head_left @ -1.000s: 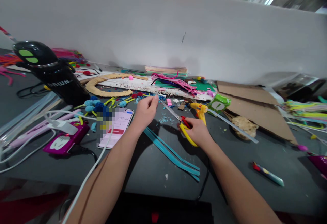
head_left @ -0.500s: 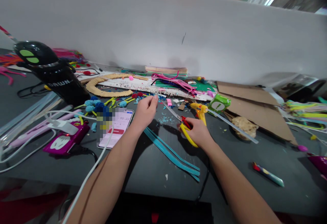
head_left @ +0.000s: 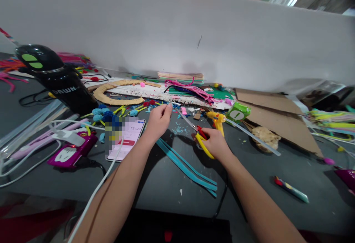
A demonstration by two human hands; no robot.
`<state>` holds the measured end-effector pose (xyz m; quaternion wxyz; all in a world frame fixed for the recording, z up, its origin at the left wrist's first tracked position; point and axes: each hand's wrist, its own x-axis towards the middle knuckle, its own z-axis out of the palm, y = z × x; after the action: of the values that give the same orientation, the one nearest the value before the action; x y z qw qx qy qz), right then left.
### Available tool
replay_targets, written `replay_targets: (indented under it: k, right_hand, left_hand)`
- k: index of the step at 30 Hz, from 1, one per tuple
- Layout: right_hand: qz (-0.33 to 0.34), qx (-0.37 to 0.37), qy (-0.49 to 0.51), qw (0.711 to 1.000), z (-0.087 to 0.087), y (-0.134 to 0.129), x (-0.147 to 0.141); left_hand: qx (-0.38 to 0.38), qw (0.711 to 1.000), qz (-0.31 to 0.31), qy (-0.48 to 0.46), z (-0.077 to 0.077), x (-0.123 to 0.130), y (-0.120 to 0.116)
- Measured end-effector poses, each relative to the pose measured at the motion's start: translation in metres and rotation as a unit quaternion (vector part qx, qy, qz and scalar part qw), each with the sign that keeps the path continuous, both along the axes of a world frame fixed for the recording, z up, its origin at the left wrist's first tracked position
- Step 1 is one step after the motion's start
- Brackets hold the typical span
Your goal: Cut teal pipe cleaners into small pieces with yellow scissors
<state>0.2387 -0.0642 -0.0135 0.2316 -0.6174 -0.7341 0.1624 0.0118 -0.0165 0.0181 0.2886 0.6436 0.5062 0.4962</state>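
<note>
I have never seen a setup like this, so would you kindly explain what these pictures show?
There is no machine here: a person works with bare hands, seen from a camera worn on their head. The right hand holds scissors. The left hand is near the blades, fingers curled; whether they pinch anything is unclear. On the grey tabletop lie blue strips, a phone, a yellow glue gun and scattered craft scraps.

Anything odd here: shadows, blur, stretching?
In the head view: the tall, glossy black bottle leans, perhaps through lens stretch; soft shadows fall on the flat pale-grey partition; darker ones lie beside the bare right hand; square pixels hide part of the thin, pink-screened phone; the tiny blue scraps look blurry.
</note>
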Motion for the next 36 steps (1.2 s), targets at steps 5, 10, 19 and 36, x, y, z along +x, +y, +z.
replay_targets:
  k: [5,10,19,36]
  right_hand:
    - [-0.027,0.006,0.016,0.999,0.002,0.000,0.001]
    - [-0.033,0.001,0.018,0.999,0.005,-0.001,0.001]
    - [-0.027,0.017,0.025,0.999,0.008,0.000,0.003]
    - [-0.054,0.011,0.008,0.998,0.018,-0.003,-0.001]
  left_hand:
    - [-0.001,1.000,0.019,0.006,0.000,-0.007,0.005]
    - [-0.075,0.988,0.049,0.127,-0.009,-0.028,0.018]
    - [-0.130,0.957,0.084,0.244,-0.029,-0.048,0.030]
    - [-0.009,0.899,0.036,0.437,-0.038,0.024,0.035]
